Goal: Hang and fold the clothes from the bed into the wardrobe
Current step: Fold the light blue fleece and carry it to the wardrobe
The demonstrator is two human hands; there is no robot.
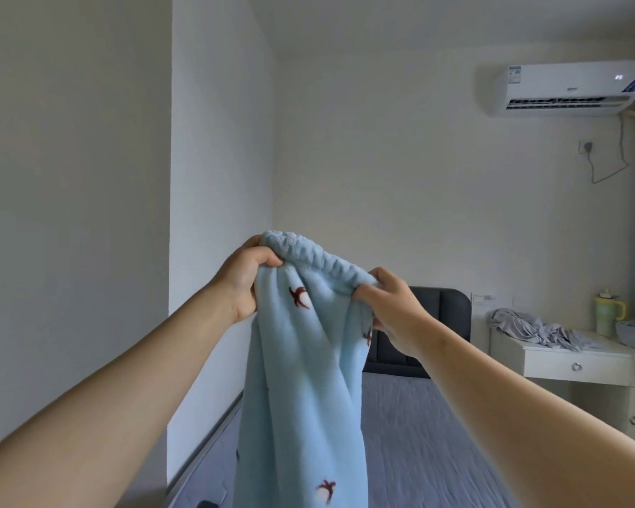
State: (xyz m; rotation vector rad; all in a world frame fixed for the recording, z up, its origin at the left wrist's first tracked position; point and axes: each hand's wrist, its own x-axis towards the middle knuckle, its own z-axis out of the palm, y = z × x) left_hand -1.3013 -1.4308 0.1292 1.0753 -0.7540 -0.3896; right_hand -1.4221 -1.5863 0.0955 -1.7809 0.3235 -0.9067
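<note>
Both arms reach forward. The left hand (246,278) and right hand (393,309) each grip the waistband of blue trousers (305,379), hanging at six o'clock above the bed (418,434). Keeping the waistband level should align the legs for folding.

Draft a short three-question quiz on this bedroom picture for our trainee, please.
1. True or false: the left hand and the right hand both grip the blue fleece garment by its elastic waistband.
2. What lies crumpled on the white desk? A) a grey garment B) a red towel C) a pair of shoes
3. Fill in: the air conditioner hangs on the wall at the upper ___ of the view.

Key: 1 true; 2 A; 3 right.
</note>
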